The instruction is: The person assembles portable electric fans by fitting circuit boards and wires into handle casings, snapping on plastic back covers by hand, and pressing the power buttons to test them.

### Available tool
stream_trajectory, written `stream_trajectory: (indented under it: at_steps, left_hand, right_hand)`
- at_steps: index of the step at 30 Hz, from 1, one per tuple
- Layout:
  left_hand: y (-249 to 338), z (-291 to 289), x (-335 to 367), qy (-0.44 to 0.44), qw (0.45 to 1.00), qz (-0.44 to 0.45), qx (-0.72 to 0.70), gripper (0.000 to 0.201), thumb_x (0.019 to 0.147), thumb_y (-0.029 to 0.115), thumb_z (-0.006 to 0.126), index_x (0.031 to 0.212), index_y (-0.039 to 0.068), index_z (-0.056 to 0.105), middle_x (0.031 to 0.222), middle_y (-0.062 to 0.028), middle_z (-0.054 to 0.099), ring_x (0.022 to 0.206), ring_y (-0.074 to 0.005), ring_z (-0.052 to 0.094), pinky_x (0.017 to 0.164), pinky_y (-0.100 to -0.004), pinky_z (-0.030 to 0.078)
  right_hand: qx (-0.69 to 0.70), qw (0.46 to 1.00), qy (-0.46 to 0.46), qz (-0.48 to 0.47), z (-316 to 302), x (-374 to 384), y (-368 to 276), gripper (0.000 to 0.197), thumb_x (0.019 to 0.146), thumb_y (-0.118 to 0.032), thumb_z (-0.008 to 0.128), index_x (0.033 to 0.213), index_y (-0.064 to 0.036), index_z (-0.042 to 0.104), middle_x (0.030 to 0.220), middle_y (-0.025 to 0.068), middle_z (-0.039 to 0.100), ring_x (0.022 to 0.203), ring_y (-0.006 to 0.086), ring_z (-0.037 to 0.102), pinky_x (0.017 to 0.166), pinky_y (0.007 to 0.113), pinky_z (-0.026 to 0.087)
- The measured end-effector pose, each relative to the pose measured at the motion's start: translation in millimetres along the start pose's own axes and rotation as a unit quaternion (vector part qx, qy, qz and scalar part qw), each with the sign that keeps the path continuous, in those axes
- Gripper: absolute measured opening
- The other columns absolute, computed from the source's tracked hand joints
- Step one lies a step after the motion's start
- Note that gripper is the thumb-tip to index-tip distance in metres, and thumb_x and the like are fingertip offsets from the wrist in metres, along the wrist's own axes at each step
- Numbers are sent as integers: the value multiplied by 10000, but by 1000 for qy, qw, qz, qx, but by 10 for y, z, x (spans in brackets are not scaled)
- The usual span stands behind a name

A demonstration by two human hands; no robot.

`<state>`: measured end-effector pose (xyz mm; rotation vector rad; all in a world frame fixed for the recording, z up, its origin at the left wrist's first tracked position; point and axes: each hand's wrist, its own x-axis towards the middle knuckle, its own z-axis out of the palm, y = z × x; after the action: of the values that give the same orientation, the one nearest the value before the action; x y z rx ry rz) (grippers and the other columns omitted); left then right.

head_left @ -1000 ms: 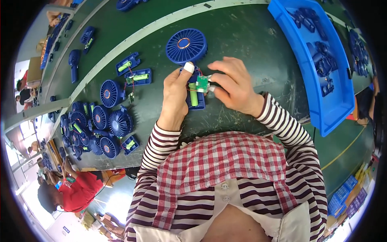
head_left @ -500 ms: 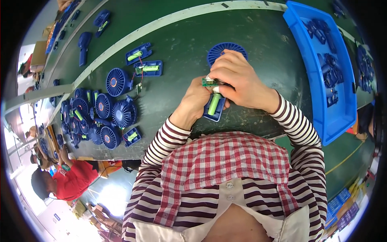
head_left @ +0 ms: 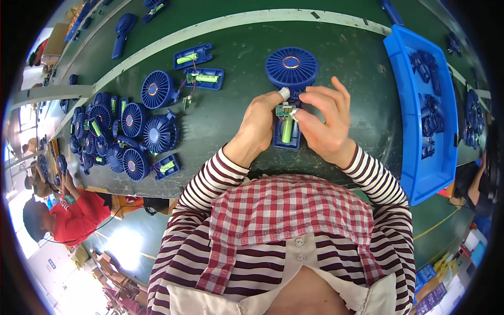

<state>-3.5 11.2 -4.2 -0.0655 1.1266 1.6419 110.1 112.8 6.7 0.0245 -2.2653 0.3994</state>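
Observation:
A blue handheld fan (head_left: 292,65) lies flat before me, its round grille pointing away. Its open handle shell (head_left: 280,142) holds a green battery cell (head_left: 287,129). A small green circuit board (head_left: 286,110) with a display sits across the handle, above the cell. My left hand (head_left: 257,123) grips the fan from the left. Its thumb, in a white finger cover, presses near the neck; the other fingers are mostly hidden. My right hand (head_left: 328,121) is at the right side with fingers apart, its white-covered thumb touching the board's right end.
Several blue fans (head_left: 134,119) crowd the table's left side. Two opened handle shells (head_left: 218,79) with green cells and wires lie nearby. A blue bin (head_left: 429,178) of dark blue parts stands at right. A person in red (head_left: 81,218) works at far left.
My right hand has moved off the fan's neck to the right, and its fingers have spread. The circuit board now lies over the handle, which points straight toward me.

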Motion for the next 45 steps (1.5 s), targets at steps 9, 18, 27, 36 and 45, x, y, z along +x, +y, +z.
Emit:
stream_trajectory:
  at_steps: [9, 18, 27, 36, 45]
  left_hand:
    - [30, 103, -82, 9, 999, 34, 16, 174, 884, 155, 500, 867, 4, 584, 760, -34, 574, 647, -102, 520, 568, -250, 410]
    - [5, 54, -47, 14, 999, 2, 30, 195, 894, 184, 490, 811, 25, 567, 700, -18, 548, 547, -100, 503, 454, -253, 390]
    - [124, 22, -65, -63, 996, -54, 32, 348, 931, 184, 297, 1131, -55, 453, 1039, -168, 574, 922, -298, 601, 819, -449, 506]
    - [102, -23, -36, -60, 996, -57, 10, 332, 938, 198, 338, 1117, -51, 465, 997, -152, 585, 849, -285, 613, 788, -433, 518]
    - [97, -7, -50, -43, 997, -65, 25, 299, 931, 191, 386, 1083, -44, 491, 970, -132, 593, 851, -242, 611, 746, -394, 529]
  right_hand:
    - [13, 1000, 0, -9, 17, -75, 41, 170, 614, 6, 669, 765, -46, 609, 800, 55, 630, 882, 266, 603, 965, 550, 322]
    - [83, 991, -92, 60, -121, 55, 101, 125, 677, 26, 601, 795, -4, 571, 862, 95, 597, 872, 273, 586, 865, 444, 427]
    - [237, 942, -148, 187, -137, 181, 259, 89, 730, 54, 567, 815, 36, 544, 923, 104, 554, 827, 213, 574, 705, 288, 463]
    - [229, 943, -171, 173, -124, 188, 239, 102, 728, 67, 558, 825, 45, 538, 939, 109, 535, 831, 212, 561, 705, 282, 457]
    - [208, 951, -185, 134, -135, 196, 216, 99, 727, 82, 534, 821, 51, 530, 947, 129, 521, 817, 237, 553, 700, 293, 452]
